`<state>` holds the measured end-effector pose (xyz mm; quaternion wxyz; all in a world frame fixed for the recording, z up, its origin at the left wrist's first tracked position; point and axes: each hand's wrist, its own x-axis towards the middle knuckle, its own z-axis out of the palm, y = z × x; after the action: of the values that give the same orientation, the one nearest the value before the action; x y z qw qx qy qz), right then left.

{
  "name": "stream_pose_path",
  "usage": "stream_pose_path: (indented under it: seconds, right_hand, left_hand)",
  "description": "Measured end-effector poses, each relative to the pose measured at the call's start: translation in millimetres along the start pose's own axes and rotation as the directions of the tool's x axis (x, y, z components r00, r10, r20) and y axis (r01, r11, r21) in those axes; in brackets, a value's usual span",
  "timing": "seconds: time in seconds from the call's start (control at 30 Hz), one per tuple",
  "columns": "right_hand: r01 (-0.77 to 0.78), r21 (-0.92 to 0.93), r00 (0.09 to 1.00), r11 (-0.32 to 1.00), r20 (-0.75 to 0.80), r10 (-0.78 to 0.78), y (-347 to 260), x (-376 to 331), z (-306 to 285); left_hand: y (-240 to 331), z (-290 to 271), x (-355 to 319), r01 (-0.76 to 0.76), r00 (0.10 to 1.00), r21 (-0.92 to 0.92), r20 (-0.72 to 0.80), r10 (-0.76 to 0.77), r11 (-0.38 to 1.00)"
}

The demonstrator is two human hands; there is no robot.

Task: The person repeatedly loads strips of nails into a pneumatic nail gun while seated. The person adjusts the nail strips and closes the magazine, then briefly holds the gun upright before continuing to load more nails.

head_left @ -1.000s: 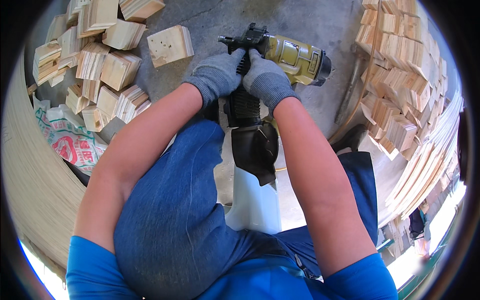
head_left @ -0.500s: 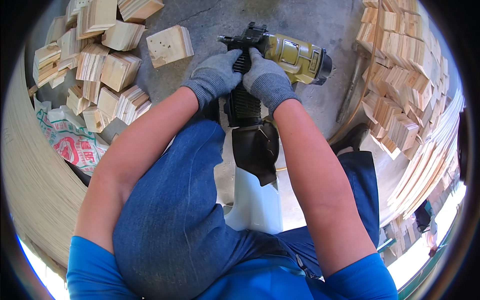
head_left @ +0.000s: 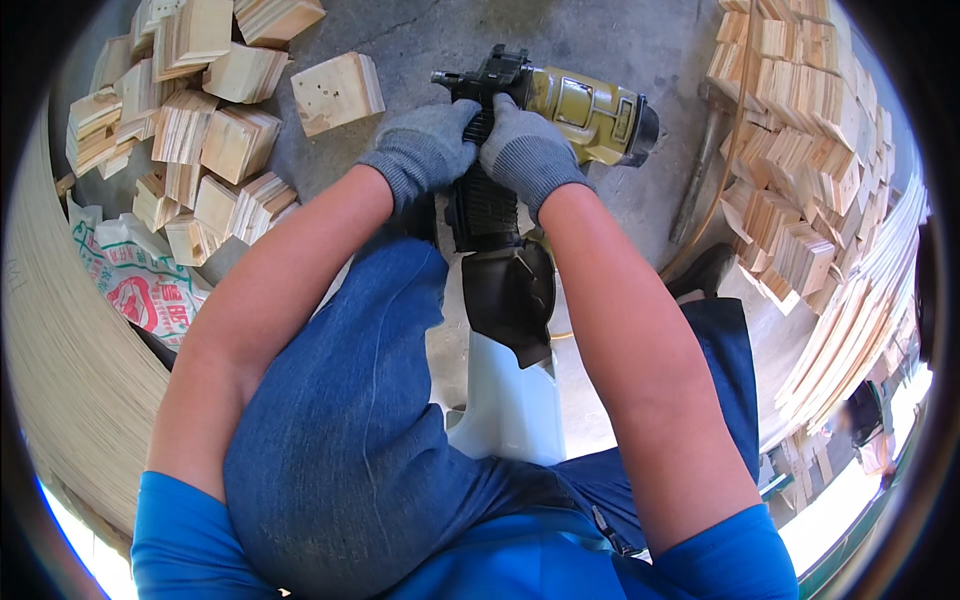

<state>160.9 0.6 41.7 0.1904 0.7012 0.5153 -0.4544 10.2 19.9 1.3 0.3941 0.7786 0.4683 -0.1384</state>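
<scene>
A nail gun [head_left: 580,112] with an olive-yellow body and a black nose end lies across the floor in front of me. Its black ribbed magazine [head_left: 487,210] extends down toward my legs. In a grey knit glove, my left hand [head_left: 425,145] is closed on the magazine's left side near the nose. My right hand [head_left: 530,150], gloved the same way, grips the opposite side, its thumb near the left one. What the fingers do underneath is hidden. Below the magazine is a smooth black curved piece [head_left: 508,300], overlapping a pale blue plastic object [head_left: 510,410] between my legs.
Stacks of cut plywood blocks [head_left: 240,140] stand at the left, one block [head_left: 338,94] apart from them. More blocks [head_left: 800,170] are piled at the right, beside a thin brown hose [head_left: 735,140] and a dark bar [head_left: 697,175]. A printed sack [head_left: 145,285] lies far left.
Both hands stay on the nail gun's magazine with only a slight shift of the right wrist. The view has moved a little.
</scene>
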Motion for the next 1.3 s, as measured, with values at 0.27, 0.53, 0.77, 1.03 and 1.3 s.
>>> stream_pose_path:
  seconds: [0.27,0.53,0.77,1.03,1.3]
  right_hand:
    - [0.004,-0.023,0.999,1.000,-0.032,-0.005,2.3,6.3,10.5]
    - [0.033,-0.014,0.994,0.999,-0.103,-0.034,9.7,-2.0,17.2]
    - [0.022,0.049,0.995,0.999,-0.103,-0.017,12.0,-4.3,22.7]
    - [-0.001,0.015,0.993,1.000,-0.116,0.003,9.0,-2.2,20.2]
    - [0.126,0.024,0.952,0.992,-0.283,-0.114,25.6,-12.0,35.2]
  left_hand:
    - [-1.0,-1.9,-0.5,-0.024,0.998,0.107,-0.054,0.029,0.994]
    - [-7.9,-0.9,0.0,-0.034,0.999,0.164,-0.027,0.039,0.986]
    - [-7.3,1.6,4.0,-0.011,1.000,0.216,-0.024,0.017,0.976]
    - [-2.8,-2.3,1.5,-0.023,0.999,0.242,-0.019,0.028,0.970]
    - [-12.1,7.8,3.8,0.004,0.993,-0.004,-0.114,-0.005,1.000]
